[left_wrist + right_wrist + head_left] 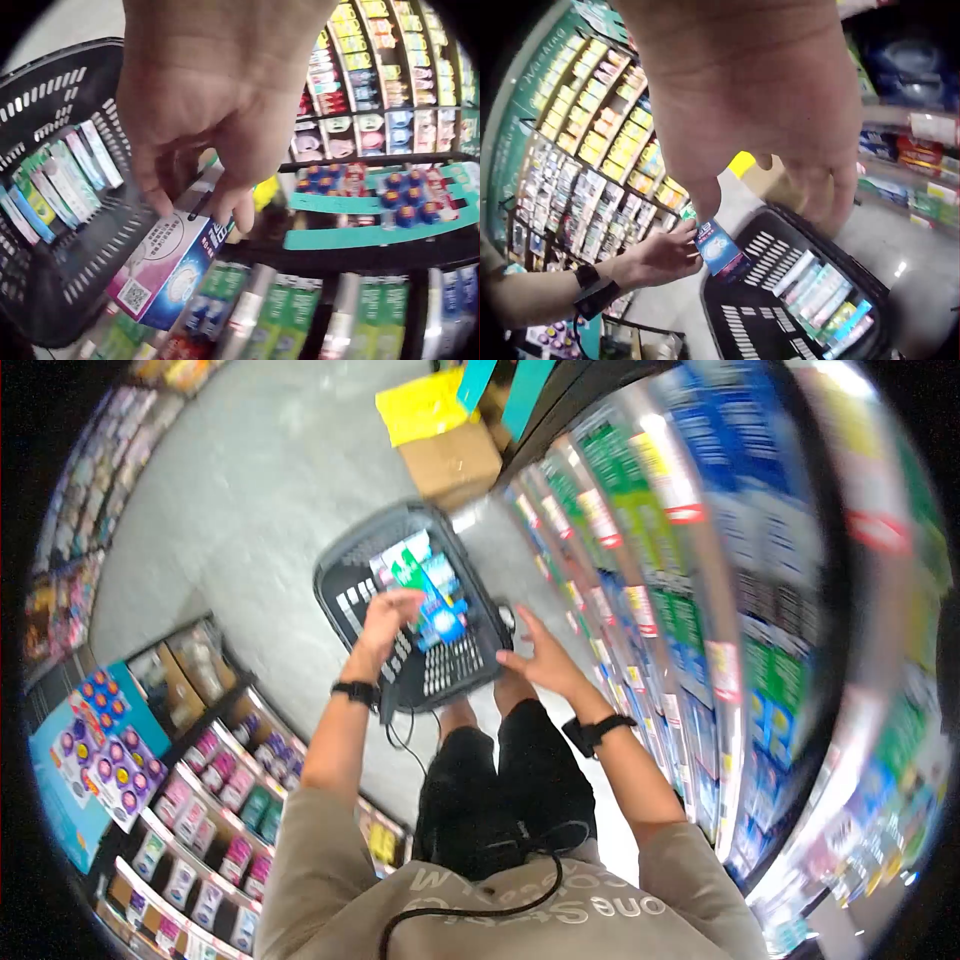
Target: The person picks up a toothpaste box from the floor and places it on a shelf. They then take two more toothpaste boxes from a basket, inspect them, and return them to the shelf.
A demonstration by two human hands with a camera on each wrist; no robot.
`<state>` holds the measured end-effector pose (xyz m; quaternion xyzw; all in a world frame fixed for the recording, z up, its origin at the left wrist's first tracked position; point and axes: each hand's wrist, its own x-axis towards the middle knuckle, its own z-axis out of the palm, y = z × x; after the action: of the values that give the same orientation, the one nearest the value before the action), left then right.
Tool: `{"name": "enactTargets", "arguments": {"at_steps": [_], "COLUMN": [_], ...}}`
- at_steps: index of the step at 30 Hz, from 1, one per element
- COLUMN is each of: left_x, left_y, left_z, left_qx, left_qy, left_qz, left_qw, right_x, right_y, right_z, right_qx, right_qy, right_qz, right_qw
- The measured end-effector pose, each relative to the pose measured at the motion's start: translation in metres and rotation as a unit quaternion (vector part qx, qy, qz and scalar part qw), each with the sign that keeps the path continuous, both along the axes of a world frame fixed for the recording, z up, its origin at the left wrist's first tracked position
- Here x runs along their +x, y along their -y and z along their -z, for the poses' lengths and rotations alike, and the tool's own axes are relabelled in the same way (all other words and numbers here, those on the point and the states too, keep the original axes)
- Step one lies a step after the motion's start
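We observe the left hand [206, 101] pinching a box [161, 270]; a firm grip steadies it. The right hand [545, 660], near the basket [476, 575], seems relaxed and empty.

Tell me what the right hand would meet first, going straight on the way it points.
Probably the rim of the black basket, just ahead of the right hand; depth is unclear, so it might pass over.
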<state>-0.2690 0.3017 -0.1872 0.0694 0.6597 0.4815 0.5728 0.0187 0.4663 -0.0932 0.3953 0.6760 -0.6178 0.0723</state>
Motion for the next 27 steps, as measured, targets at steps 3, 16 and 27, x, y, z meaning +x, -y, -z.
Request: {"name": "enactTargets", "arguments": {"at_steps": [3,16,27], "left_x": [0.017,0.193,0.225], "left_y": [-0.014,-0.049,-0.076], "left_z": [-0.12,-0.363,-0.418], "left_qx": [0.031,0.114,0.46], "left_qy": [0.056,-0.151,-0.445], "left_qz": [0.017,0.467,0.404], "left_qw": [0.998,0.864,0.654], "right_x": [0.006,0.185,0.296], "right_y": [0.021,0.093,0.096], "right_z": [-0.095,-0.26,-0.26], "right_qx": [0.034,0.06,-0.184], "right_qy": [-0.1,-0.207,-0.338], "right_qz": [0.043,0.253,0.428], "right_qw": [0.994,0.943,0.818]}}
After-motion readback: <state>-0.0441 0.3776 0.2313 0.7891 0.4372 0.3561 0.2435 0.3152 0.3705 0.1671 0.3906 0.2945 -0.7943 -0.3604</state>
